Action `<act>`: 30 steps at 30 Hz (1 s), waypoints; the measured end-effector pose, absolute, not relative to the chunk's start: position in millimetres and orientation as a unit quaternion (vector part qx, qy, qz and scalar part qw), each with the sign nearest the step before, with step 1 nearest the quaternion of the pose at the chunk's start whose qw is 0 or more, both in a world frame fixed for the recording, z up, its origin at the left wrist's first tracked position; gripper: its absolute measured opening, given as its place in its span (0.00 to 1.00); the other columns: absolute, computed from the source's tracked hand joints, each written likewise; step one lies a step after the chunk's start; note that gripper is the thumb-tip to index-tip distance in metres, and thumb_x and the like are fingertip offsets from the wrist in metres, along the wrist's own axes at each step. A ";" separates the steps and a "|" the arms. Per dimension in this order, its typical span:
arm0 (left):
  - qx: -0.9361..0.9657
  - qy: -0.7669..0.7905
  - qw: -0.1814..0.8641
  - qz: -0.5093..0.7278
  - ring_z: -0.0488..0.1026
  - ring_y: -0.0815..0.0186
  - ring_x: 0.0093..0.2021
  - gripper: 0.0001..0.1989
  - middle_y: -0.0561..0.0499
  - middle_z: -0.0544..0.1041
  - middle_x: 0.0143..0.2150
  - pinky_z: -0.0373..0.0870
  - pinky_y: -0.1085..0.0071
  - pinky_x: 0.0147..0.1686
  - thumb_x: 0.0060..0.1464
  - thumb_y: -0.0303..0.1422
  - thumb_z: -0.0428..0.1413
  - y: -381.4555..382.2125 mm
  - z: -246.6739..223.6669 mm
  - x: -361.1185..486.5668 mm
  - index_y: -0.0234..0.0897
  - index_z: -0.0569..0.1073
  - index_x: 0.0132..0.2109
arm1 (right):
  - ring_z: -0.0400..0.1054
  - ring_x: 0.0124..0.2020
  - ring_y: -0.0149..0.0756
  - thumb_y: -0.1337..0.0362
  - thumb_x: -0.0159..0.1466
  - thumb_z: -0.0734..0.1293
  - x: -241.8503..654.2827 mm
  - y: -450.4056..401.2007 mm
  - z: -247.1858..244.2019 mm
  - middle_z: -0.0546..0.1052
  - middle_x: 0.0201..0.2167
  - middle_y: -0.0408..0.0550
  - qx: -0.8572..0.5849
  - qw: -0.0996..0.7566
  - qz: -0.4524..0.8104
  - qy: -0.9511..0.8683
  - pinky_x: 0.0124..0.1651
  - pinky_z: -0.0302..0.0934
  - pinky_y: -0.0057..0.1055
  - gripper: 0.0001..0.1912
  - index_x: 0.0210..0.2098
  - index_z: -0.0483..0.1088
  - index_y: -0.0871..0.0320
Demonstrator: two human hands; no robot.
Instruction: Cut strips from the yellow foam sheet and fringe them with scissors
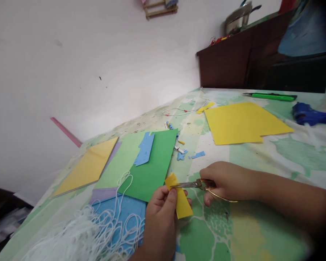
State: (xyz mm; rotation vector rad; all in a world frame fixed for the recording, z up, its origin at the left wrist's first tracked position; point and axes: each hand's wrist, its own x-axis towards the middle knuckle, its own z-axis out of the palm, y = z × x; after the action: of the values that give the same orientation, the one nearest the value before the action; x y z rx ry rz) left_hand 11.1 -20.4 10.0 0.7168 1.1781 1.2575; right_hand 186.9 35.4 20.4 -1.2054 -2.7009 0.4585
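Yellow strip [185, 207] at lower centre of the frame, held in a tight pinch by the left hand [162, 214]. Gold-handled scissors [197, 183] gripped in the right hand [224, 180], blades from the right across the strip near its upper end. Larger yellow sheet [240, 123] at right of the frame, below a green cutter [273, 97]. Dark green sheet [156, 170] left of centre, with a blue piece [146, 150] on top. White cord [77, 233] in a tangled heap at lower left, partly over a blue sheet [138, 207].
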 end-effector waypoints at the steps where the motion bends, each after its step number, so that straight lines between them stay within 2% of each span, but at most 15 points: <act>1: 0.309 0.506 0.596 0.542 0.70 0.72 0.22 0.06 0.53 0.74 0.23 0.65 0.77 0.25 0.44 0.33 0.53 -20.2 10.2 11.3 0.34 0.67 0.26 | 0.57 0.19 0.29 0.45 0.48 0.60 186.7 35.3 20.4 0.68 0.18 0.42 -0.402 0.075 0.151 -0.900 0.18 0.42 0.24 0.20 0.22 0.63 0.58; 14: 0.278 0.497 0.616 0.544 0.70 0.72 0.20 0.06 0.53 0.74 0.21 0.65 0.77 0.23 0.43 0.32 0.54 -20.1 12.0 13.0 0.36 0.65 0.26 | 0.57 0.19 0.30 0.45 0.48 0.59 188.6 36.2 20.7 0.68 0.18 0.43 -0.398 0.080 0.155 -0.901 0.18 0.43 0.23 0.21 0.22 0.64 0.58; 20: 0.281 0.494 0.621 0.540 0.69 0.72 0.19 0.06 0.53 0.74 0.20 0.65 0.78 0.21 0.43 0.32 0.54 -19.1 13.2 13.8 0.36 0.63 0.26 | 0.57 0.18 0.29 0.48 0.50 0.60 188.9 36.0 20.6 0.68 0.18 0.42 -0.398 0.080 0.170 -0.898 0.18 0.43 0.23 0.17 0.21 0.64 0.58; 26: 0.279 0.496 0.617 0.544 0.69 0.73 0.19 0.05 0.53 0.73 0.20 0.64 0.79 0.21 0.43 0.31 0.54 -20.5 13.1 12.7 0.35 0.65 0.28 | 0.56 0.18 0.30 0.43 0.47 0.58 190.0 34.4 23.8 0.68 0.19 0.42 -0.394 0.074 0.155 -0.903 0.18 0.42 0.24 0.23 0.23 0.63 0.58; 30: 0.281 0.502 0.602 0.554 0.68 0.74 0.18 0.06 0.53 0.73 0.21 0.64 0.79 0.19 0.42 0.32 0.55 -20.1 15.0 15.6 0.34 0.66 0.27 | 0.55 0.18 0.29 0.42 0.47 0.58 191.0 34.4 26.1 0.67 0.18 0.42 -0.396 0.064 0.161 -0.902 0.18 0.42 0.24 0.23 0.23 0.64 0.58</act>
State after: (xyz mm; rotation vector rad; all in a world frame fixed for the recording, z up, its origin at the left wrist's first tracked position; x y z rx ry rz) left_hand 15.6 -20.1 15.0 0.6499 1.1629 1.2829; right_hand 191.0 34.4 26.1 -1.1955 -2.7224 0.4853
